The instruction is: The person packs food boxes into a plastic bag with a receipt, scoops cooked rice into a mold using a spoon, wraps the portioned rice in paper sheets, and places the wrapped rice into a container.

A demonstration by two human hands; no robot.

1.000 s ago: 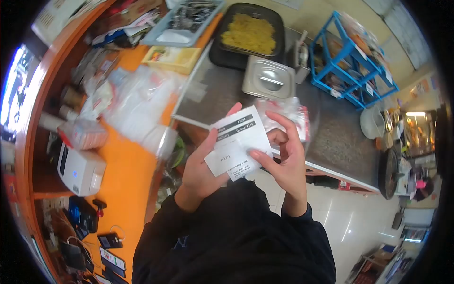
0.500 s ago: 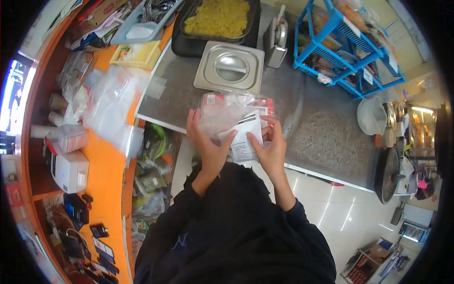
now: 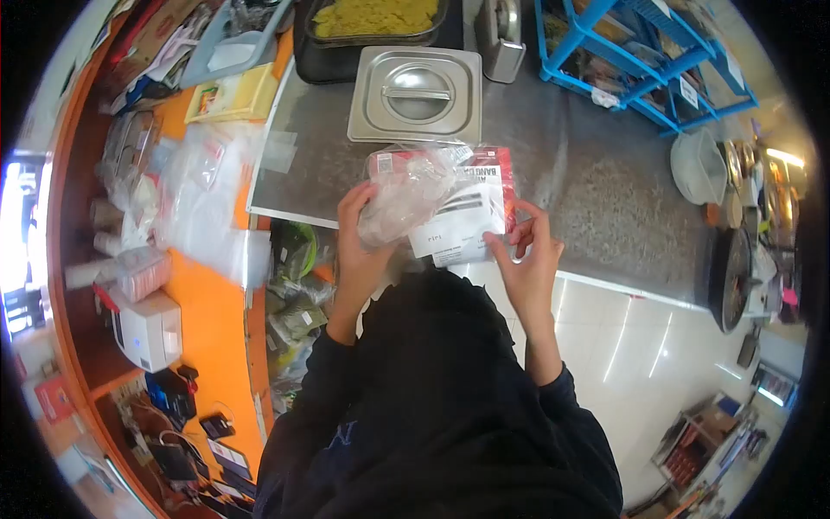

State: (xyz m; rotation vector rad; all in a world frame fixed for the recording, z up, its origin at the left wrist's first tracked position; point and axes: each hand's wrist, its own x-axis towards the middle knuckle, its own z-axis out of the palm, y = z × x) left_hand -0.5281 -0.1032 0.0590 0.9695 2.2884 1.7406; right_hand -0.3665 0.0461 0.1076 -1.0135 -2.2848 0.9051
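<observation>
My left hand is closed around the side of a crumpled clear plastic bag at the counter's front edge. A white printed paper slip lies flat beside the bag. At the slip's lower right corner, my right hand has its thumb on the paper, with the other fingers curled close by. Behind both is a red and white packet with large printed letters, partly covered by the bag and slip.
A lidded steel pan stands just beyond, with a tray of yellow food behind it. A blue rack is at the back right. To the left, an orange counter carries plastic bags and a white printer-like device.
My right hand has moved right, and the slip lies wider and flatter. More of the red packet shows. The whole view has shifted, with the counter items higher in it.
</observation>
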